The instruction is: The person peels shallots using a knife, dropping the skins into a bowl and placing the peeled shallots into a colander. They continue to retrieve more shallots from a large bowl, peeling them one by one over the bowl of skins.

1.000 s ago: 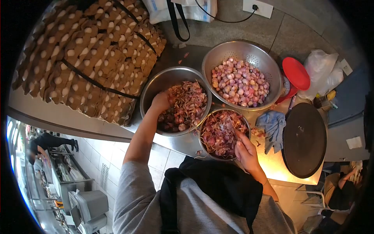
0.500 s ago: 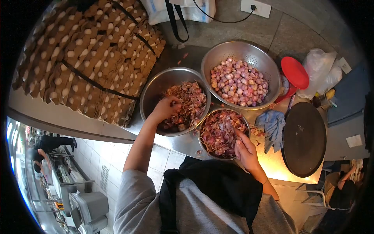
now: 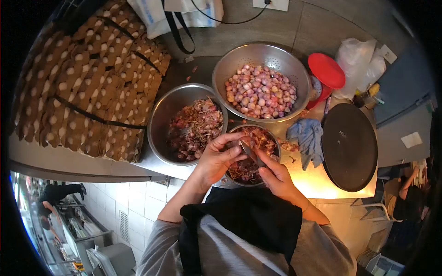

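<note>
My left hand [image 3: 220, 155] is pinched closed over the small bowl, on what looks like a shallot, mostly hidden by the fingers. A small knife [image 3: 249, 152] is in my closed right hand [image 3: 277, 178], its blade up against the left fingertips. Below both hands, the small metal bowl [image 3: 278, 143] holds reddish papery skins. To its left stands a larger metal bowl [image 3: 156, 143] with unpeeled shallots [image 3: 184, 149] and dry roots and skins. Behind them, a steel colander [image 3: 301, 76] is filled with peeled pinkish shallots [image 3: 262, 92].
Stacked egg trays [image 3: 87, 83] stand at the left. On the right are a blue cloth [image 3: 307, 138], a round black pan [image 3: 350, 147], a red scale [image 3: 326, 71] and a plastic bag [image 3: 359, 64]. Scraps of skin lie on the steel table [image 3: 299, 177]. Other people are farther off at both sides.
My left hand has come out of the larger bowl and moved right to meet the knife. The right hand has stayed by the small bowl. The view has shifted slightly.
</note>
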Available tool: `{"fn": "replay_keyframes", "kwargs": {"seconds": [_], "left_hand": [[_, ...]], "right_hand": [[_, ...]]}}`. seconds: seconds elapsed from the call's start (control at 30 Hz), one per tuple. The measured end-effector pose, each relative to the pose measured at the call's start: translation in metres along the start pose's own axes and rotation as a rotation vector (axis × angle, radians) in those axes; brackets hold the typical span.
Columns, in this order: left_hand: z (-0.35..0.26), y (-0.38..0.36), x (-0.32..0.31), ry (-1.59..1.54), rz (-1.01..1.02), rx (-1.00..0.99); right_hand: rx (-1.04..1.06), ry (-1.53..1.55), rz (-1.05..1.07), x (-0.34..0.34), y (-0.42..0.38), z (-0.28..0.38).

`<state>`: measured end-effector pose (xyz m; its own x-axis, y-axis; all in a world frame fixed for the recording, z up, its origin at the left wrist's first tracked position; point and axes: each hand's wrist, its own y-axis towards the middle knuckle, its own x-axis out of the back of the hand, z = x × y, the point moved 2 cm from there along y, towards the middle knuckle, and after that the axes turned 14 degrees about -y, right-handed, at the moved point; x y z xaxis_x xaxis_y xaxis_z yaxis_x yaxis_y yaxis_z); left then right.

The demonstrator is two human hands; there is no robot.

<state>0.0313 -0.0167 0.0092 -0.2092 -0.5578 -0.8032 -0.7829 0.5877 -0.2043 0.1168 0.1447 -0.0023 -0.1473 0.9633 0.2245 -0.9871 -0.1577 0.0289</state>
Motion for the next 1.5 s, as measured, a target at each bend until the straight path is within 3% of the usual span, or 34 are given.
{"fn": "replay_keyframes", "kwargs": {"seconds": [0.33,0.53,0.63,0.93,1.03,1.23,1.33,1.43,1.5], "left_hand": [[0.031,0.002,0.007,-0.157,-0.055,-0.236],[0.040,-0.001,0.006,0.006,-0.036,-0.313],[0.041,-0.005,-0.002,0.076,-0.080,-0.308],[0.042,-0.005,-0.004,0.231,-0.062,-0.284],[0.041,-0.002,-0.003,0.126,-0.166,-0.229],[0.043,0.003,0.011,0.223,-0.199,-0.211],[0.036,-0.001,0.000,0.872,-0.162,-0.469],[0.037,0.001,0.005,0.945,-0.133,-0.521],[0.039,0.000,-0.001,0.696,-0.156,-0.278]], "right_hand": [[0.082,-0.228,-0.044,0.007,-0.009,-0.004],[0.135,-0.196,-0.056,0.005,-0.002,-0.003],[0.178,-0.155,-0.085,0.003,0.004,0.000],[-0.098,0.542,0.014,0.000,0.008,-0.013],[-0.152,0.615,0.005,0.002,0.008,-0.011],[-0.210,0.623,-0.022,0.003,0.009,-0.012],[-0.220,0.627,-0.033,0.004,0.009,-0.012],[-0.198,0.590,-0.046,0.000,0.008,-0.013],[-0.182,0.576,-0.034,-0.003,0.008,-0.012]]}}
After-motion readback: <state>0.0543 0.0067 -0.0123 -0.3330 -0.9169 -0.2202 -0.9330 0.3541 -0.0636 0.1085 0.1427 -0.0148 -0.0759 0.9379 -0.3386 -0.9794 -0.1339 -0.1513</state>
